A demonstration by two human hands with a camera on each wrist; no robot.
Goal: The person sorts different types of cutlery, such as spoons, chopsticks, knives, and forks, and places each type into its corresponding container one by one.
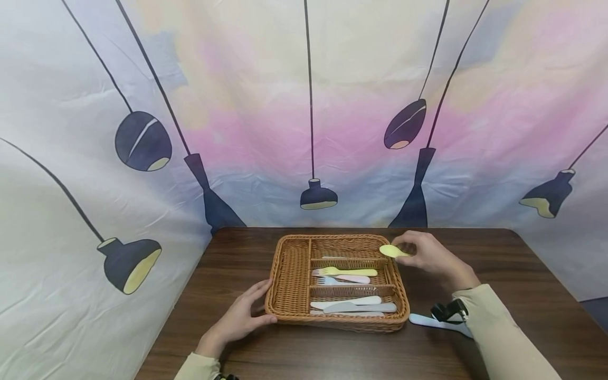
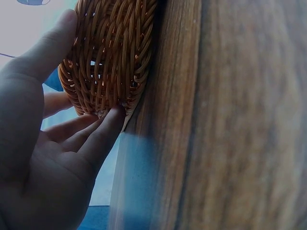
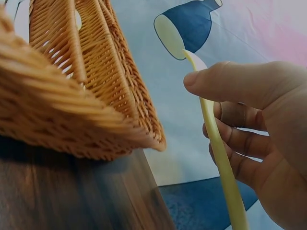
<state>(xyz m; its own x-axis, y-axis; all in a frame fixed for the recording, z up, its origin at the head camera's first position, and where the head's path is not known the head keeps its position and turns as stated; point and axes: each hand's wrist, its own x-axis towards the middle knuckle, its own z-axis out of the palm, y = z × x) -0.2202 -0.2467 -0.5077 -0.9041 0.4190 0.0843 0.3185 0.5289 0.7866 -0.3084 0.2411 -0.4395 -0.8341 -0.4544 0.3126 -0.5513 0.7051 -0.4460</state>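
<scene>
You are holding a yellow spoon (image 1: 393, 251) in your right hand (image 1: 427, 254), pinching its handle between thumb and curled fingers, with the bowl pointing left over the far right corner of the wicker tray (image 1: 290, 274). The spoon is hanging just above the rim, beside the farthest of the three short compartments; whether it is touching the weave I cannot tell. It looks like thin, light plastic, stiff enough to keep its line but smooth and likely to swivel in a loose pinch, so you are probably best gripping mid-handle, as the right wrist view shows the spoon (image 3: 218, 158) lying under your thumb.

Your left hand (image 1: 242, 319) is resting flat against the tray's near left corner, fingers straight and spread, fingertips (image 2: 112, 120) touching the weave low at the tabletop (image 1: 499, 274); it is bracing, not gripping. The tray seems light and may slide on the smooth wood without that hand.

Your right wrist is bending inward with the forearm coming in from the near right. A yellow fork (image 1: 344, 272) and pink fork (image 1: 349, 278) are lying in the middle compartment, pale knives (image 1: 353, 305) in the nearest, and a light blue utensil (image 1: 429, 321) on the tabletop by your right sleeve.
</scene>
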